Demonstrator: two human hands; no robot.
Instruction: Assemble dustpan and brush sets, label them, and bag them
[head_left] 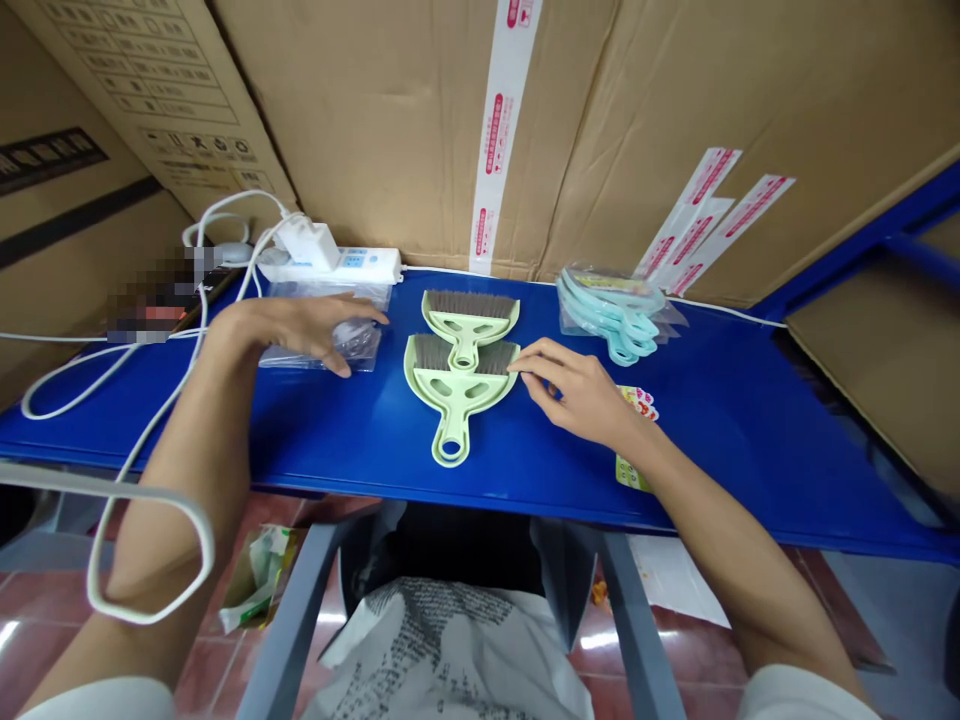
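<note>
Two light green brush-and-dustpan sets lie on the blue table, one behind the other. The nearer set (452, 398) has its ringed handle toward me, and the farther set (469, 318) overlaps its bristles. My right hand (571, 388) touches the right corner of the nearer set, its fingers bent and close together. On the left, my left hand (322, 328) is over clear plastic bags (360, 350), fingers spread, with nothing gripped.
Bagged light blue items (611, 305) lie at the back right. Colourful cards (630, 474) are partly under my right forearm. A white power strip (367, 264) and looping white cables are at the left. Cardboard (405, 130) walls the back of the blue table (525, 455).
</note>
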